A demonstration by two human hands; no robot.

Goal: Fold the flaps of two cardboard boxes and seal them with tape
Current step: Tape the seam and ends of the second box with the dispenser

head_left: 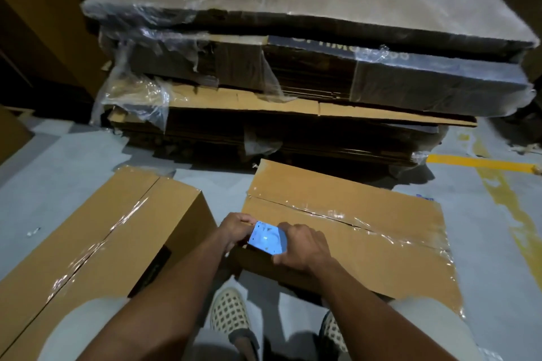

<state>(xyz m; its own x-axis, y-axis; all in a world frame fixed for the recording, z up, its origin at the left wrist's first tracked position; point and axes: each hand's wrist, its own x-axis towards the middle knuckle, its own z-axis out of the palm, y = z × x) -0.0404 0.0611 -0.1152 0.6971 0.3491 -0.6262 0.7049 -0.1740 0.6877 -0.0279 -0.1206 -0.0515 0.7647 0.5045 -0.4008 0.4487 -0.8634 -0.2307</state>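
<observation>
A view looking down at a person's two bare forearms reaching over a grey concrete floor [73, 161]. Both hands meet at a small light-blue tape dispenser [267, 237], which sits at the near left corner of the right-hand brown cardboard box [366, 246]. The left hand [234, 228] holds the dispenser's left side, its fingers curled around the edge. The right hand [302, 248] grips the dispenser's right side, fingers wrapped over it from above.

The right-hand box has its top flaps folded shut, and a strip of shiny clear tape [390, 233] runs along the centre seam, away from the dispenser towards the far right edge. The tape looks wrinkled in places.

Left of the dispenser, just beside it, stands a second brown cardboard box [96, 228], also closed, with clear tape along its seam. The two boxes are near each other but apart, with floor between them.

Beyond the dispenser, further from the person, rises a tall stack of flattened cardboard sheets [293, 67] partly wrapped in torn clear plastic film. Right of the stack, yellow painted lines [475, 161] mark the floor.

Below the dispenser, nearest the viewer, are two pale woven slip-on shoes [230, 313].
</observation>
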